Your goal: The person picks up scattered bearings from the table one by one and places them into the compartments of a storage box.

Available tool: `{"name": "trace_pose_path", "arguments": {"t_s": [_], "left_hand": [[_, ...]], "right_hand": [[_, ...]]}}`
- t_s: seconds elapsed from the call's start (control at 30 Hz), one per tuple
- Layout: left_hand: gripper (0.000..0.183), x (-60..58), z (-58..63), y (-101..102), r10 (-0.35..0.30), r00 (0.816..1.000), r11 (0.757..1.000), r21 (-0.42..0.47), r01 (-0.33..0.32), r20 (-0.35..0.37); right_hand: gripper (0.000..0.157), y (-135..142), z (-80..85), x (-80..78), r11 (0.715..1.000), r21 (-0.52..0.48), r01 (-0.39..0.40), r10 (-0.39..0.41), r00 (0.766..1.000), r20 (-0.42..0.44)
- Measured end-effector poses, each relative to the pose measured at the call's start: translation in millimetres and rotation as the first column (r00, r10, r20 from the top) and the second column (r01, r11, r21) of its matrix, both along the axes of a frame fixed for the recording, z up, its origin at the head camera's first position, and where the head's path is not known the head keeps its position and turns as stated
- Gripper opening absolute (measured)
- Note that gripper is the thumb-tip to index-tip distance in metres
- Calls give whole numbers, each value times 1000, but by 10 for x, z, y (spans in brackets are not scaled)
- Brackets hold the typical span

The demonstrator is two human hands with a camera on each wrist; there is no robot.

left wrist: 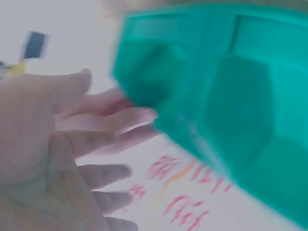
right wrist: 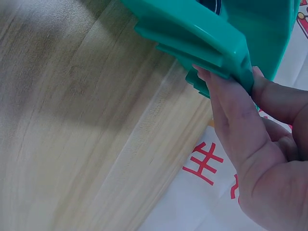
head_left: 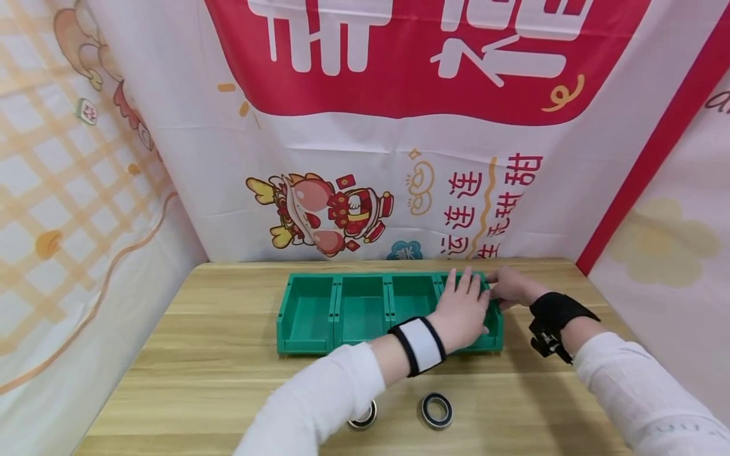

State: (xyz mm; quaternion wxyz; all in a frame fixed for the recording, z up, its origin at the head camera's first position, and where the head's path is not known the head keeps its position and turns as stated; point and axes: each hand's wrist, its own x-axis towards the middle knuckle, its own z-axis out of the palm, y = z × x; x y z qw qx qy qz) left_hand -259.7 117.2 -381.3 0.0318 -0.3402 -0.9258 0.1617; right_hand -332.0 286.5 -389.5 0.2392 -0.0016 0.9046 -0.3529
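A row of joined green bins (head_left: 363, 310) stands on the wooden table. My left hand (head_left: 463, 310) is over the rightmost bin with its fingers straight and spread; in the left wrist view the left palm (left wrist: 43, 178) shows beside the green plastic. My right hand (head_left: 512, 288) is at the outer right wall of that bin, and in the right wrist view the right hand (right wrist: 269, 139) pinches the wall's edge between thumb and fingers. Inside this bin a bit of a dark, silver-edged ring (right wrist: 211, 5) shows. The left hand hides much of the bin's inside in the head view.
Nearer on the table (head_left: 211, 380) lies a ball bearing (head_left: 437, 411), with a second bearing (head_left: 364, 417) to its left, partly covered by the left sleeve (head_left: 319, 392). A printed cloth (head_left: 342, 145) hangs behind the table's back edge.
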Motion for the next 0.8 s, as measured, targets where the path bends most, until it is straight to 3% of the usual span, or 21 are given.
{"name": "trace_pose_path", "arguments": {"t_s": [0.13, 0.27, 0.37, 0.5, 0.67, 0.8], "left_hand": [[78, 269, 216, -317, -72, 996, 991, 112, 77, -44], [85, 462, 223, -595, -151, 987, 970, 183, 160, -62], [87, 574, 92, -733, -187, 982, 966, 179, 186, -15], [86, 670, -190, -876, -213, 974, 964, 183, 195, 83], [83, 734, -558, -1044, -237, 952, 959, 201, 199, 192], [80, 829, -742, -1134, -234, 943, 968, 152, 201, 239]], "right_hand": [[54, 42, 3, 18, 999, -36, -2, 3, 1000, 5], [50, 94, 14, 42, 999, -42, -17, 17, 1000, -3], [50, 128, 10, 52, 999, -31, -6, 6, 1000, 6], [54, 138, -21, 49, 1000, -16, 18, -17, 1000, 14], [55, 74, -32, 42, 1000, -4, -15, 15, 1000, -2], [56, 18, -12, 39, 999, 2, -45, 45, 999, -5]]}}
